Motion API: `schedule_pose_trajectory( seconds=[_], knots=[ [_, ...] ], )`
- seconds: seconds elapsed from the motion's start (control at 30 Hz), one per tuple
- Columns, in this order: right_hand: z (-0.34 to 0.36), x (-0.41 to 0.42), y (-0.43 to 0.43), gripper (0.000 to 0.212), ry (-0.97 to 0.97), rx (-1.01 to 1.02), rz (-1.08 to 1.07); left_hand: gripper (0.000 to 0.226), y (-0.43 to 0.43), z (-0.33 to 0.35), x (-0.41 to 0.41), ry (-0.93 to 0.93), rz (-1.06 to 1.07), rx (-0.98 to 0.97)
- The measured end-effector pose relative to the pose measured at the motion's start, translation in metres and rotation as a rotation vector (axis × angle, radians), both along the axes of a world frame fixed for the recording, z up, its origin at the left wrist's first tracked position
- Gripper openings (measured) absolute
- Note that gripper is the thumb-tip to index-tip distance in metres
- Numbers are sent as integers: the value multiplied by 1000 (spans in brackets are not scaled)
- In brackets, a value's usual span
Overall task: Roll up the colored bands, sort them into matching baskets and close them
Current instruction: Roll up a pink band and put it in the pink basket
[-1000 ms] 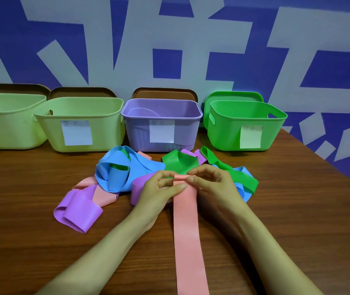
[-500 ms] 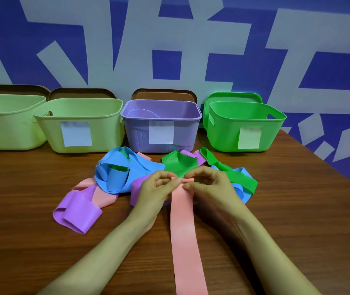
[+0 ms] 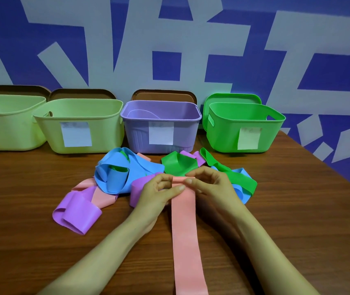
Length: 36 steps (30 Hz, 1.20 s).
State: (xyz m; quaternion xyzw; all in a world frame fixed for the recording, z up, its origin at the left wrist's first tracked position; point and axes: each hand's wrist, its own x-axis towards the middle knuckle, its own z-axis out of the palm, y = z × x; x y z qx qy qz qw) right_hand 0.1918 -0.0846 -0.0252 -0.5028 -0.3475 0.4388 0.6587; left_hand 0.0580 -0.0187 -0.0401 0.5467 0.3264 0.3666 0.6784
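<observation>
Both hands, left hand [image 3: 157, 191] and right hand [image 3: 209, 184], pinch the pink band's [image 3: 185, 231] far end, its length running straight back toward the person.

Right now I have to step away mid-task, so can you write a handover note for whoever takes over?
Left hand and right hand both pinch the far end of the pink band, flat on the table; rolling barely begun.
Blue band, green band and purple band lie loose in a pile behind.
Four baskets stand open at the back, lids leaning behind them.
Left: roll every band, sort by colour, close the baskets.
</observation>
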Motion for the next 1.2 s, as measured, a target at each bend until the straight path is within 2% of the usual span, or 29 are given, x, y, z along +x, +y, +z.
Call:
schedule_pose_trajectory(
  seconds=[0.23, 0.47, 0.57, 0.67, 0.83, 0.9, 1.0, 1.1, 1.2],
  knots=[
    [0, 0, -1, 17, -19, 2, -10, 21, -1, 5, -1, -11, 44, 51],
    [3, -4, -2, 22, -39, -21, 23, 8, 2, 1, -1, -67, 52, -8],
    [6, -4, -5, 20, 21, -24, 50, 11, 4, -1, -3, -75, 56, 13],
    [10, -3, -7, 13, -42, -1, 26, 17, 3, 0, -4, -71, 55, 56],
    [8, -7, -6, 25, 23, 1, 25, 23, 3, 1, -5, -76, 49, 112],
    [8, -8, -6, 21, 26, -3, 25, 25, 4, 1, -5, -81, 54, 120],
    [11, -8, -6, 10, 5, 25, 21, 28, 6, -3, -3, -62, 68, 61],
    [12, -7, -8, 14, 23, 35, 4, 21, 2, -3, -1, -7, -21, -41],
    [16, -4, -8, 17, -54, 24, -27, 22, 0, -1, -1, 6, -62, -32]
  ],
)
